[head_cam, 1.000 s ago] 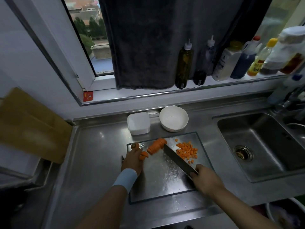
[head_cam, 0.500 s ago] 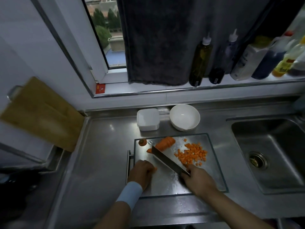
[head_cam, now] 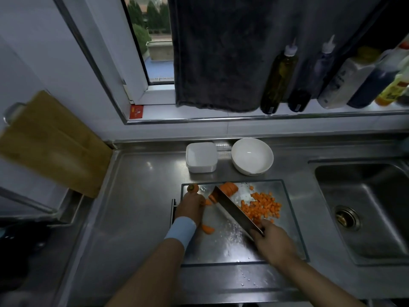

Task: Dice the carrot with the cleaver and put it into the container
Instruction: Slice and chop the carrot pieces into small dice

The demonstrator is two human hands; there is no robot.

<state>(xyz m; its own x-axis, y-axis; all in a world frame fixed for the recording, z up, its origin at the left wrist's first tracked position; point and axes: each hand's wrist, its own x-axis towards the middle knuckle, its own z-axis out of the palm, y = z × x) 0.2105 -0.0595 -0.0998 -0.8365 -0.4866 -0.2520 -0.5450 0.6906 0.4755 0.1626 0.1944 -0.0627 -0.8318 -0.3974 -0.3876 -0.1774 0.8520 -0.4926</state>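
Honestly, nothing here is legible. The small red square sticker (head_cam: 136, 111) on the white window frame, around 10 o'clock from the middle of the shot, has a couple of pale marks on it, too blurry to read. Up on the window sill at about 2 o'clock, the white plastic bottle (head_cam: 345, 85) carries some grey print and the yellow bottle (head_cam: 396, 90) next to it at 3 o'clock has a reddish label, both just smears. The olive-green squeeze bottle (head_cam: 276, 80) has a tiny label near its base, also unreadable. No brands, no numbers that I can make out.
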